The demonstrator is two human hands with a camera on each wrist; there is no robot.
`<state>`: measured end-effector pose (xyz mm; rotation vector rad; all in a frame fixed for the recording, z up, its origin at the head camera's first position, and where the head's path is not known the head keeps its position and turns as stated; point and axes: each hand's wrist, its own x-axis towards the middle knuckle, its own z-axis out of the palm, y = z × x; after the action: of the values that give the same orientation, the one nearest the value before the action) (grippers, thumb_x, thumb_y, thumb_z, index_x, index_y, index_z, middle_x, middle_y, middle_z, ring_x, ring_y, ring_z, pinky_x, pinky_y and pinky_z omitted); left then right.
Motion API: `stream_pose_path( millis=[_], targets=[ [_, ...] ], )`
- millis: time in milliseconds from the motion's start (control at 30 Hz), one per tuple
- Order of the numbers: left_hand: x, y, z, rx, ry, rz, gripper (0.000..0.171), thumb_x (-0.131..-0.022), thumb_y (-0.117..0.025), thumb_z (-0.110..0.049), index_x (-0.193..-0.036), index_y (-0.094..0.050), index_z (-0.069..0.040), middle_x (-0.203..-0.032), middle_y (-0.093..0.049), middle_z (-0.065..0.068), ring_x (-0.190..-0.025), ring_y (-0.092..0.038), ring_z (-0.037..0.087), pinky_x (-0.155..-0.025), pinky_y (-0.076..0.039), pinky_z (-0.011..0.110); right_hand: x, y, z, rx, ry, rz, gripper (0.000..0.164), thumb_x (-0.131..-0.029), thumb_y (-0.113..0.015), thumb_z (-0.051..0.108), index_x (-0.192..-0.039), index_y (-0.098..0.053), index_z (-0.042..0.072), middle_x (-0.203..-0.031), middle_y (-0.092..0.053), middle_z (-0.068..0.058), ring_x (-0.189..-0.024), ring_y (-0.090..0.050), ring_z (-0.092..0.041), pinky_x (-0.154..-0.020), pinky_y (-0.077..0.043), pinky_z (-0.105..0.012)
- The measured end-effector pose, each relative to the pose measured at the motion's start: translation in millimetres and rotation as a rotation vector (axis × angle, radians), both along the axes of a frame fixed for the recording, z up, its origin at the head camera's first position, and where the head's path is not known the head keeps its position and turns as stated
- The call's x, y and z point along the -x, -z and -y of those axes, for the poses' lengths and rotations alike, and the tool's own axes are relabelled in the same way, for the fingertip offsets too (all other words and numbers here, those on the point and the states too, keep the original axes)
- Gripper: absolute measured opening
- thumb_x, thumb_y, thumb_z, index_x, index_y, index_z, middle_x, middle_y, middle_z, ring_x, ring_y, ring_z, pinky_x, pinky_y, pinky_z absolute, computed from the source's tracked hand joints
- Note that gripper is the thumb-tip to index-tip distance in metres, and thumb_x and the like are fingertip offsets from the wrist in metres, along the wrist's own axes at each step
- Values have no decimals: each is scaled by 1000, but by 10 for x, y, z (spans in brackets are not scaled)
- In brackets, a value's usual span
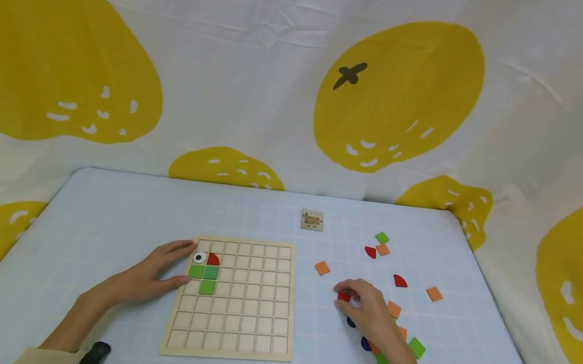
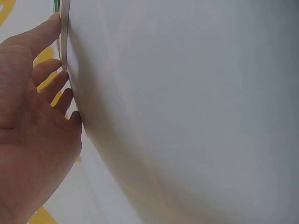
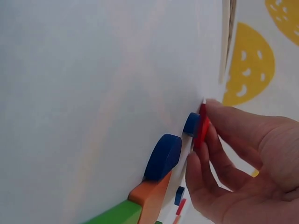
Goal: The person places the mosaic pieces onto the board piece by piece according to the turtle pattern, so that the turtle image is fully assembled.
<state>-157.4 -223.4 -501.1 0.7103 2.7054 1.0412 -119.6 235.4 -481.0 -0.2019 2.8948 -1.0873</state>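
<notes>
A wooden grid board [image 1: 233,302] lies flat on the table, its upper left cells holding an eye tile [image 1: 200,258], a red quarter-circle tile [image 1: 213,259] and several green tiles [image 1: 207,287]. My left hand [image 1: 147,277] touches the board's left edge with thumb and fingers spread; in the left wrist view, the left hand [image 2: 39,107] has its fingertips at that edge. Right of the board, my right hand [image 1: 370,312] pinches a red tile [image 1: 344,297] between thumb and fingers. In the right wrist view this red tile [image 3: 202,125] stands tilted beside a dark blue piece [image 3: 190,124].
Loose tiles lie around and partly under the right forearm: a green tile [image 1: 416,348], an orange tile [image 1: 434,294], a red quarter-circle [image 1: 400,281] and others. An orange tile [image 1: 322,268] sits nearer the board. A small pattern card [image 1: 312,220] lies at the back.
</notes>
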Motion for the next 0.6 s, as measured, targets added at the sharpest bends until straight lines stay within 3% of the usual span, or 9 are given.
stream_pose_path(
  millis=[233, 600],
  targets=[
    [-14, -18, -2, 9, -6, 14, 73, -99, -70, -33, -157, -39, -2, -162, -30, 22, -148, -24, 48, -112, -28, 71, 11, -15, 40, 27, -19, 2, 24, -86, -83, 3, -107, -74, 9, -95, -66, 2, -87, -59, -13, -79, -56, -27],
    [4, 3, 12, 8, -3, 8, 73, -100, -69, -36, -158, -39, -4, -162, -31, 21, -148, -25, 47, -112, -28, 71, 50, -25, 104, 81, -123, -65, 19, -88, -80, 2, -105, -74, 8, -95, -67, 3, -85, -62, -13, -78, -57, -25]
  ],
)
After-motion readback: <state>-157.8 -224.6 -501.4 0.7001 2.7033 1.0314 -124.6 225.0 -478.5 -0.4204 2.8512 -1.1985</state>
